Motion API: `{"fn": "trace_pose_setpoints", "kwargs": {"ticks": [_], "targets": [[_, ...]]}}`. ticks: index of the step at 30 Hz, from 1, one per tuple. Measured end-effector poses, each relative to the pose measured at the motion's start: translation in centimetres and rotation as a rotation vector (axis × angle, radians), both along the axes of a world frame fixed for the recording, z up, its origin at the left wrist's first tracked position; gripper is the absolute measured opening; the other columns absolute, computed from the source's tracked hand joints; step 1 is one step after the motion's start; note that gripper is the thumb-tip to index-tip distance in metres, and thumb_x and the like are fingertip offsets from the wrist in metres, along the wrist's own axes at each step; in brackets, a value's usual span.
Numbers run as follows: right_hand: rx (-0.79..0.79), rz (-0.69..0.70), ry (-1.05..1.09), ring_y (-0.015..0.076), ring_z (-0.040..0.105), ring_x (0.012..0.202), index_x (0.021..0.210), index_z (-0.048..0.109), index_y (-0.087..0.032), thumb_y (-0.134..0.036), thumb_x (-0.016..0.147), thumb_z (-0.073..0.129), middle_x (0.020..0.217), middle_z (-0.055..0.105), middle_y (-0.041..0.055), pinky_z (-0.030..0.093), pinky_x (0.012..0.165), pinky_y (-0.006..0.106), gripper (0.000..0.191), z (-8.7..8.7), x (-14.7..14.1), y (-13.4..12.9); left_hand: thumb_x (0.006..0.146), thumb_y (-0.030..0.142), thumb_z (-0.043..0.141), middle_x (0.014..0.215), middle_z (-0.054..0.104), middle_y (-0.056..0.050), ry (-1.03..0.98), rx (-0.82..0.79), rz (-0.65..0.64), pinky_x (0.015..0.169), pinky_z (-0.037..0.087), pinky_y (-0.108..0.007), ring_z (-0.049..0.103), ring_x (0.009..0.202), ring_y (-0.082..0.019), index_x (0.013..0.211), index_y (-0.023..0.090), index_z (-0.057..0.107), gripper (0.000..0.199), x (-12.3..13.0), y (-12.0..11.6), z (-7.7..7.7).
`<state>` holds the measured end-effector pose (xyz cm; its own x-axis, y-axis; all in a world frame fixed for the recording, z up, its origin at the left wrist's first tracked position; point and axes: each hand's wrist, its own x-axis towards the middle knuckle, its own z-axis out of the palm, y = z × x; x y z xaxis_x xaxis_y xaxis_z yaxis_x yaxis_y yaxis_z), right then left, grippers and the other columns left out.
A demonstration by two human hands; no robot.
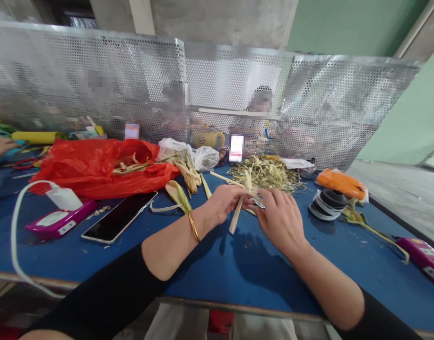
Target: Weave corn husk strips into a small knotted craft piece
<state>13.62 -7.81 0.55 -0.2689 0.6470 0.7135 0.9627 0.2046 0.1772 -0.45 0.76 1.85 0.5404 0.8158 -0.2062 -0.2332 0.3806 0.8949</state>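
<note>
My left hand (227,200), a gold bangle on its wrist, pinches a crossed bundle of pale dried husk strips (236,219). One strip hangs below the fingers and another sticks out to the upper left. Close against it on the right, my right hand (281,215) is closed around a small shiny metal tool (259,205); its kind is mostly covered by the fingers. Both hands are just above the blue tabletop (217,274). Behind them lies a heap of shredded husk bits (273,174). A greenish husk leaf (177,194) rests beside my left wrist.
Left are a red plastic bag (78,165) with husks, a black-screened phone (121,217) and a purple power strip (61,219) with a white cable. Right are black-and-white spools (326,205), an orange packet (341,184) and another purple strip (422,257). A perforated metal screen (234,71) stands behind.
</note>
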Motion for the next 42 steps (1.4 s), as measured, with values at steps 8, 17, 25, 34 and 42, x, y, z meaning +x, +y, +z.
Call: {"fn": "trace_pose_setpoints", "kwargs": {"ticks": [8,17,25,34,42], "targets": [[-0.335,0.000,0.156,0.0146,0.050,0.054,0.069,0.051,-0.021,-0.030,0.098,0.035,0.059,0.059,0.0022,0.028,0.059,0.027,0.035,-0.6,0.6,0.7,0.068,0.022,0.076,0.061,0.064,-0.002,0.204,0.229,0.011,0.048,0.040,-0.020,0.057,0.052,-0.009,0.068,0.012,0.064,0.016,0.2,0.0,-0.6],[-0.547,0.173,0.675,0.0117,0.040,0.054,0.056,0.044,-0.020,-0.043,0.090,0.043,0.053,0.045,-0.0026,0.028,0.055,0.024,0.041,1.6,1.7,0.5,0.075,0.021,0.069,0.062,0.062,-0.001,0.225,0.240,-0.028,0.040,0.013,-0.020,0.027,0.038,-0.001,0.065,0.011,0.061,0.016,-0.2,0.5,0.1],[-0.915,0.355,1.260,0.0144,0.051,0.057,0.072,0.068,-0.016,-0.061,0.081,0.055,0.056,0.056,0.0011,0.042,0.060,0.026,0.048,1.3,2.9,1.2,0.077,0.040,0.067,0.060,0.058,0.000,0.114,0.146,-0.125,0.041,0.007,-0.022,0.024,0.038,-0.002,0.065,0.014,0.058,0.030,-0.6,0.7,0.0],[-0.952,0.409,1.776,0.0125,0.059,0.057,0.073,0.068,-0.015,-0.044,0.076,0.070,0.067,0.066,0.0038,0.051,0.060,0.026,0.029,0.3,3.0,2.1,0.070,0.038,0.071,0.057,0.059,0.000,0.285,0.240,-0.173,0.040,0.007,-0.024,0.027,0.035,-0.002,0.063,0.014,0.060,0.028,0.3,-0.7,-0.7],[-0.606,0.288,1.878,0.0092,0.052,0.044,0.061,0.061,-0.015,-0.029,0.067,0.077,0.051,0.056,-0.0011,0.047,0.047,0.022,0.022,-0.7,2.7,2.5,0.068,0.024,0.065,0.047,0.051,0.003,0.357,0.240,-0.224,0.040,0.010,-0.023,0.027,0.034,-0.003,0.065,0.013,0.067,0.012,0.6,-1.2,-0.6]]}}
